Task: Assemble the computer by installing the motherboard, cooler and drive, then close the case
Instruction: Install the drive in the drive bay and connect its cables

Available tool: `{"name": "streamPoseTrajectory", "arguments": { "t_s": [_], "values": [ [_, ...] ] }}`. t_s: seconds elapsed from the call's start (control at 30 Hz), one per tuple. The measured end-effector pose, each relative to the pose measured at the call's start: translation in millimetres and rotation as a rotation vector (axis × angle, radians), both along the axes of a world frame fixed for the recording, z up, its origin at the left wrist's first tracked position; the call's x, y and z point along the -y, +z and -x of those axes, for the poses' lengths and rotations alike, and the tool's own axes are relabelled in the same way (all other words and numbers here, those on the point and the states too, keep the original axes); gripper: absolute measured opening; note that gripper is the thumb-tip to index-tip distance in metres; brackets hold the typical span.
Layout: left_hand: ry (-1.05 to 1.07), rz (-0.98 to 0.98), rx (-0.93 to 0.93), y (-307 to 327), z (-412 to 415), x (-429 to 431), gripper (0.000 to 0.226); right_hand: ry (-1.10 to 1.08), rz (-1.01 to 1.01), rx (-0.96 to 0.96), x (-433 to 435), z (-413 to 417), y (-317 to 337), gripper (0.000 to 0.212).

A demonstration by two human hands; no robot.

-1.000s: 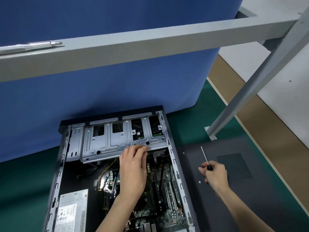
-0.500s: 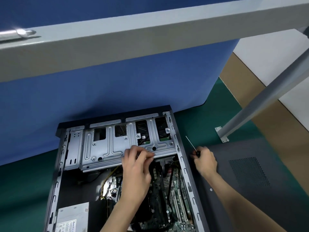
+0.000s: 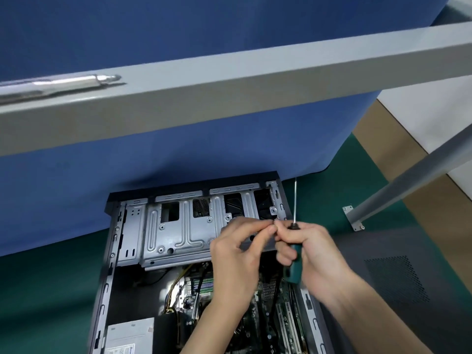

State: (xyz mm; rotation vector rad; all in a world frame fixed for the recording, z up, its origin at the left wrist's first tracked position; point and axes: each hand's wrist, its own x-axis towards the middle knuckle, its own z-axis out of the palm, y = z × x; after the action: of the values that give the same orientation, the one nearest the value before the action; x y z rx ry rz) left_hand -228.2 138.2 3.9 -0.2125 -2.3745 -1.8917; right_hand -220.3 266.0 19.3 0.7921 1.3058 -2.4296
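The open computer case (image 3: pixel 107 267) lies flat on the green mat. Its silver drive cage (image 3: pixel 178 231) spans the far end. Below the cage the motherboard (image 3: pixel 258 320) shows slots and cables. My left hand (image 3: pixel 237 261) hovers over the cage's right end, thumb and forefinger pinched together; whether they hold a small part I cannot tell. My right hand (image 3: pixel 314 254) meets it fingertip to fingertip and grips a screwdriver (image 3: pixel 293 261) with a green and black handle, its shaft pointing away from me.
A dark case side panel (image 3: pixel 398 277) with a mesh vent lies right of the case. The grey power supply (image 3: pixel 130 335) sits at the near left inside. A grey frame bar (image 3: pixel 229 93) crosses overhead, and its slanted leg (image 3: pixel 413 175) bolts down at the right. A blue partition (image 3: pixel 153 162) stands behind.
My right hand carried the screwdriver left from the side panel to the cage's right end. My left hand lifted off the cage edge and met it there. The view also shifted.
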Motion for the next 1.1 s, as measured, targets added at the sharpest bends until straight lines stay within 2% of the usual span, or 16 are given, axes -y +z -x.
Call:
{"name": "streamPoseTrajectory", "arguments": {
  "t_s": [0.17, 0.3, 0.47, 0.57, 0.7, 0.8, 0.9, 1.1],
  "values": [
    [-0.009, 0.042, -0.031, 0.0, 0.2, 16.8, 0.013, -0.021, 0.177, 0.099, 21.7, 6.3, 0.9, 0.012],
    [0.031, 0.115, -0.106, -1.5, 4.2, 28.5, 0.013, -0.008, 0.169, 0.119, 33.5, 10.1, -3.3, 0.013],
    [-0.052, 0.309, -0.183, -3.7, 18.9, 46.3, 0.008, 0.057, 0.107, 0.117, 38.3, 17.3, -12.1, 0.016],
    [-0.042, 0.354, -0.058, -10.4, 37.1, 56.3, 0.004, 0.079, -0.034, 0.132, 30.4, 20.1, -16.0, 0.018],
    [-0.002, 0.549, 0.199, -21.1, 59.1, 61.6, 0.011, 0.061, -0.049, 0.140, 7.8, 22.5, -14.9, 0.025],
    [-0.051, 0.467, 0.240, -23.5, 61.4, 61.4, 0.007, 0.065, -0.046, 0.100, -2.4, 21.6, -16.2, 0.027],
    [-0.128, 0.252, 0.354, -24.4, 52.3, 65.5, 0.003, 0.138, -0.053, 0.103, -5.3, 17.4, -18.9, 0.026],
    [-0.216, 0.308, 0.233, -38.3, 35.6, 72.7, 0.003, 0.179, -0.138, 0.056, -3.8, 9.9, -23.0, 0.026]
  ]
}}
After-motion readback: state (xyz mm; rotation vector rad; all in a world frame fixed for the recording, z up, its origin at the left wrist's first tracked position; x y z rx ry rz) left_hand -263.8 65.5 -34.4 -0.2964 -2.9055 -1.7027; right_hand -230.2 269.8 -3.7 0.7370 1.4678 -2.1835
